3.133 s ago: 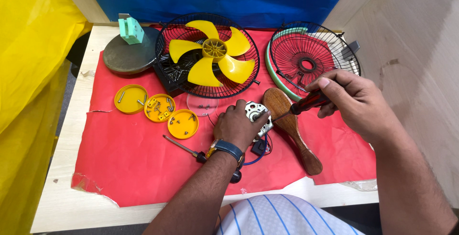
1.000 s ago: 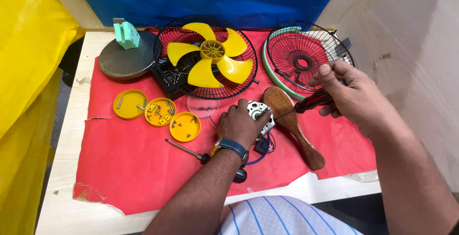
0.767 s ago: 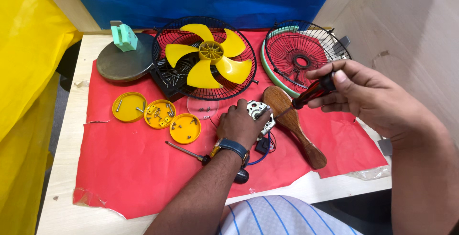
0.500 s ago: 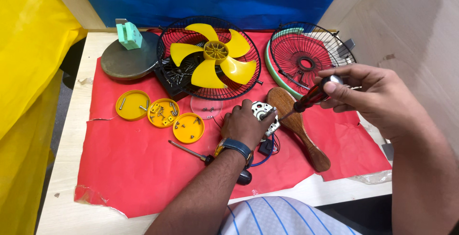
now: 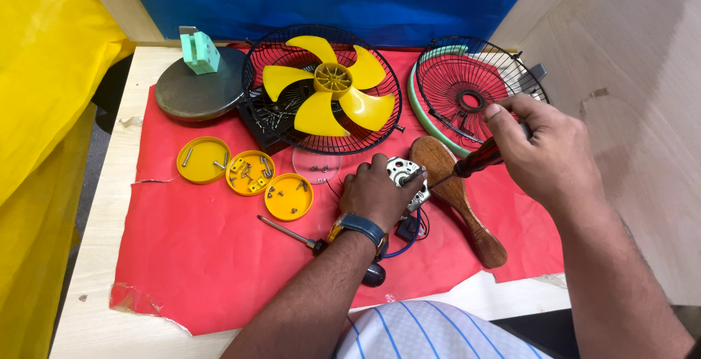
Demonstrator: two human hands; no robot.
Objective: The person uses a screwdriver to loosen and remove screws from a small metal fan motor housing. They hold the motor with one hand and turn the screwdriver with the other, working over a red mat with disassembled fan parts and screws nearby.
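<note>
A pale wooden table carries a red sheet, and on it the fan parts are laid out. At the back stands a black wire guard holding the yellow fan blade; to its right lies a second wire guard with a green rim, and to its left a dark round base with a pale green bracket. A brown wooden brush lies at a slant just right of the middle. Three yellow round lids with screws in them sit in a row left of centre, beside a clear disc. A spare screwdriver lies near the left wrist. The small metal fan motor sits in the middle of the sheet, touching the left hand, whose fingers curl over its left side and hold it down. The right hand has its fingers pressed together around the dark red handle of a screwdriver, whose thin shaft slants down and left so that its tip meets the top of the motor, just beside the left fingertips. Blue and black wires trail from under the motor.
</note>
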